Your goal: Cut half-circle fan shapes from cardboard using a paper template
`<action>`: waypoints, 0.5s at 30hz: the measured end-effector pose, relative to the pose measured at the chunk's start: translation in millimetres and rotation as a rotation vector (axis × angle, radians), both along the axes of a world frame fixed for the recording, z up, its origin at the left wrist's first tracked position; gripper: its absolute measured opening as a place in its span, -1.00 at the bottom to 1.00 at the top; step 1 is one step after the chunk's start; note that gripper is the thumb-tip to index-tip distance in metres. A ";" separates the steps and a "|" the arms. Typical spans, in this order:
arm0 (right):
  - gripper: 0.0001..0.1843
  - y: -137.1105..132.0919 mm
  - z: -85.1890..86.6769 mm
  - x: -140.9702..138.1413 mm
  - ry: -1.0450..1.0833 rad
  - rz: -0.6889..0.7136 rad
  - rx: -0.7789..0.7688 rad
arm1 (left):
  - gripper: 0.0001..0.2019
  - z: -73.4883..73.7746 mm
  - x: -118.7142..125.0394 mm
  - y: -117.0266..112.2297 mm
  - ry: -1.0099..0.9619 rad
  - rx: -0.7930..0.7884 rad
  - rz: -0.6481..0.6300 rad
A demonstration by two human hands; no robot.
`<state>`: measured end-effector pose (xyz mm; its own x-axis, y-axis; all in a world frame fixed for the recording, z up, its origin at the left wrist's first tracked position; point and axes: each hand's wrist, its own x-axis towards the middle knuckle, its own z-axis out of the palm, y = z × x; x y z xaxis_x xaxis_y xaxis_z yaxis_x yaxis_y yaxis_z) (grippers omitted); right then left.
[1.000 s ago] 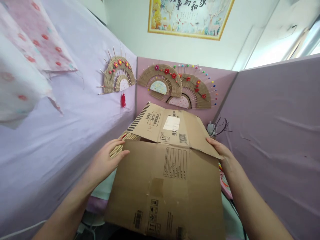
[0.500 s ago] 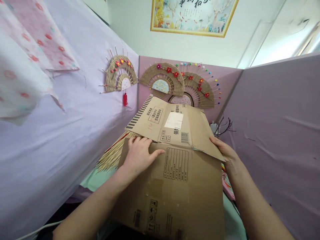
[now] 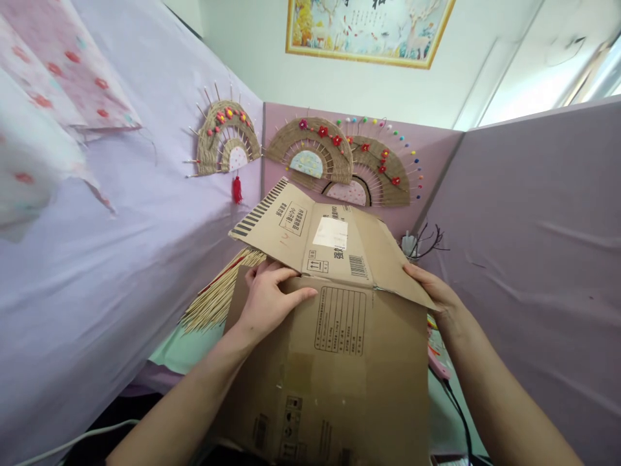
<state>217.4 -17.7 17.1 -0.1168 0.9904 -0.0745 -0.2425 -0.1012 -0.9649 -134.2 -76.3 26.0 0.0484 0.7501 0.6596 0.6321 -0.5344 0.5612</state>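
In front of me stands a flattened, partly unfolded cardboard box (image 3: 334, 362), brown with printed labels, its upper panels folding away from me. My left hand (image 3: 272, 294) grips the box's edge at the left of the fold, thumb lying on the near panel and fingers tucked behind. At the right, my right hand (image 3: 431, 288) holds the edge of the upper side flap, with the thumb on top and the other fingers underneath. A white sticker (image 3: 330, 233) is on the far panel. The box hides most of the table beneath it.
Behind the box on the left lies a bundle of thin straw-coloured sticks (image 3: 218, 298). Twine-wrapped fans (image 3: 310, 145) hang on the pink and lilac partitions. Dark twigs (image 3: 427, 243) stand at right. A pink tool with a black cord (image 3: 439, 366) lies beside the box.
The left flap has tilted up and outward a little, and my left fingers have slid further behind the edge. My right hand keeps its hold. The view has shifted slightly.
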 end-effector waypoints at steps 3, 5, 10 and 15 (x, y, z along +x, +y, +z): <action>-0.75 -5.8 8.3 -3.0 0.015 -0.003 -0.063 | -0.78 6.8 1.2 -3.7 -0.070 0.055 -0.048; -0.77 -9.7 14.8 -2.4 0.025 -0.016 -0.107 | -0.78 12.0 2.3 -7.1 -0.099 0.075 -0.074; -0.78 -19.9 33.6 6.8 -0.032 -0.022 -0.119 | -0.76 24.6 5.5 -17.4 -0.110 0.083 -0.117; -0.78 -30.3 53.4 17.8 -0.153 0.014 -0.071 | -0.77 35.3 12.3 -26.8 -0.148 0.110 -0.151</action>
<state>235.2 -48.0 70.5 -0.1129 0.9803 -0.1619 -0.0918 -0.1725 -0.9807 -121.9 -103.1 61.3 0.0516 0.6646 0.7454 0.4556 -0.6799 0.5747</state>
